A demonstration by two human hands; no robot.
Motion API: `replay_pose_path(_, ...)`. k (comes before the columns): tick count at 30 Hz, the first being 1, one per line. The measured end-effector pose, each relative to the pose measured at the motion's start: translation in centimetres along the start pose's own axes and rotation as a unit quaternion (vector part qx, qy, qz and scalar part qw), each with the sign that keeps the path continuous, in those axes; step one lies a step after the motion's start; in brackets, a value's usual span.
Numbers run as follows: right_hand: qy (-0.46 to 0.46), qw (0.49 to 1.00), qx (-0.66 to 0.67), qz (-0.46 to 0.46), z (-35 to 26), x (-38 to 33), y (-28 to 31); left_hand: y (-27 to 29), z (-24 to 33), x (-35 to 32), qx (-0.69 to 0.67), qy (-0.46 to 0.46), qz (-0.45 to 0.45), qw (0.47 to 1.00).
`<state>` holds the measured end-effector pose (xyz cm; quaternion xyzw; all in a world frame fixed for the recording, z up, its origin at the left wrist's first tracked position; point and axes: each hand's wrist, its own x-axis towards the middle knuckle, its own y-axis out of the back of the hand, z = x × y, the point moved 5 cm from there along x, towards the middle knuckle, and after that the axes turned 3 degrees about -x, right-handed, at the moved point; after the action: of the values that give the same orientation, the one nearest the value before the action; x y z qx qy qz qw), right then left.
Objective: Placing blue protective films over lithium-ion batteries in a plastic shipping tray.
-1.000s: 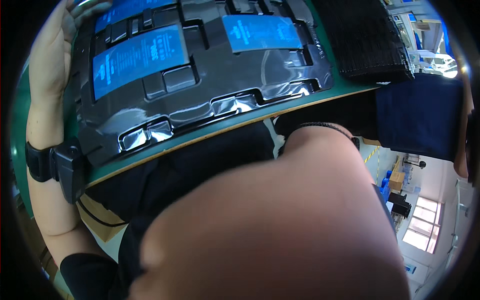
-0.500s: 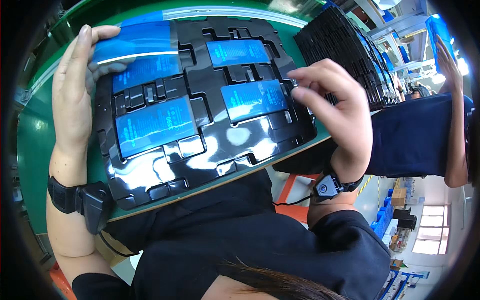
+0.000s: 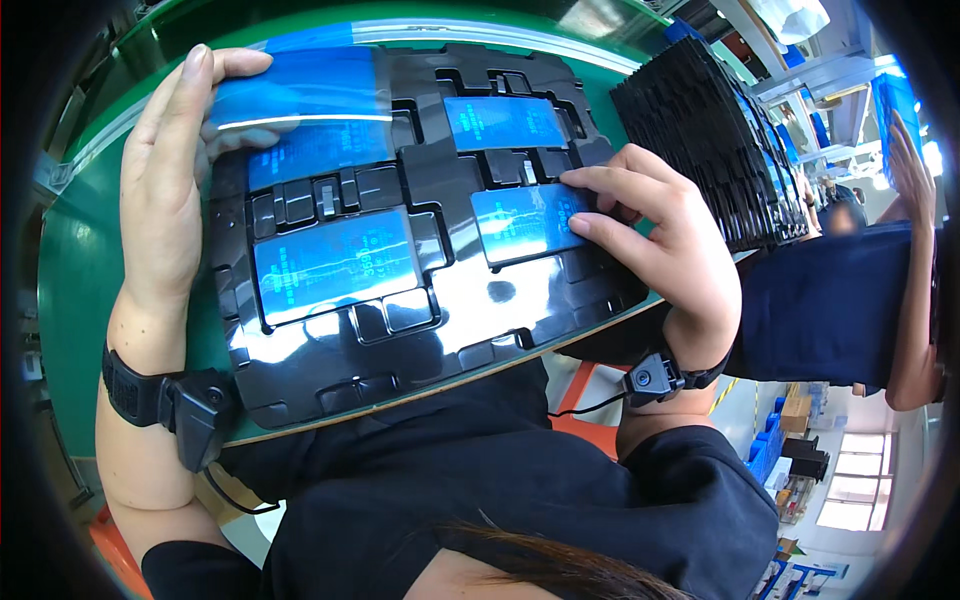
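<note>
In the head view, a black moulded tray point(image 3: 428, 185) lies on a green bench point(image 3: 80, 270), with a stack of black trays point(image 3: 680, 140) to its right. From where I stand, the near-right blue pack point(image 3: 520, 225) lies flat in its recess. The right hand point(image 3: 670, 215) is half spread, thumb and forefinger parted at that pack's right end, the other fingers curled; whether they grip it cannot be told. At the tray's far left, the left hand point(image 3: 165, 190) is partly spread around the left edge of a glossy blue piece point(image 3: 300, 85); how firmly it holds this is unclear. Best practice: contact the pack at its edges, applying light, even pressure, since so thin a body probably bends or marks easily. Raise or seat it level, never by one corner. Brace the tray without pressing on the near-left pack point(image 3: 340, 265).
</note>
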<state>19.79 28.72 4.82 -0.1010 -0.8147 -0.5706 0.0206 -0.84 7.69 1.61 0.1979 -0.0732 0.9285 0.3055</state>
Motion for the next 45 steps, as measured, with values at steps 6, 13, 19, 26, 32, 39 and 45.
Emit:
replay_pose_path(6, -0.014, 0.999, 0.02, 0.038, -0.4, -0.2, -0.2, -0.2, -0.5, -0.1, -0.01, -0.004, -0.009, 1.0)
replay_pose_path(13, 0.079, 0.996, 0.044, 0.0, -1.7, -0.8, 0.1, -0.5, -0.4, 0.1, 0.005, -0.015, -0.004, 1.0)
replay_pose_path(19, 0.279, 0.92, 0.259, -0.095, -3.1, -1.6, 2.5, -0.4, -0.6, 0.3, 0.021, -0.024, -0.019, 0.999)
replay_pose_path(26, -0.213, 0.912, 0.345, 0.069, 0.8, -0.2, 0.0, -0.3, -0.6, 0.0, 0.003, -0.013, -0.011, 1.0)
replay_pose_path(32, -0.23, 0.913, 0.332, 0.061, 0.8, 0.6, -0.8, -0.2, -0.3, 0.1, 0.008, 0.015, -0.042, 0.999)
replay_pose_path(39, -0.226, 0.92, 0.321, 0.025, 1.4, 0.9, -1.0, -0.4, -0.4, 0.0, 0.003, 0.016, -0.002, 1.0)
replay_pose_path(45, -0.227, 0.92, 0.318, 0.022, 1.5, 0.8, -1.0, -0.5, -0.5, 0.2, 0.008, 0.029, -0.027, 0.999)
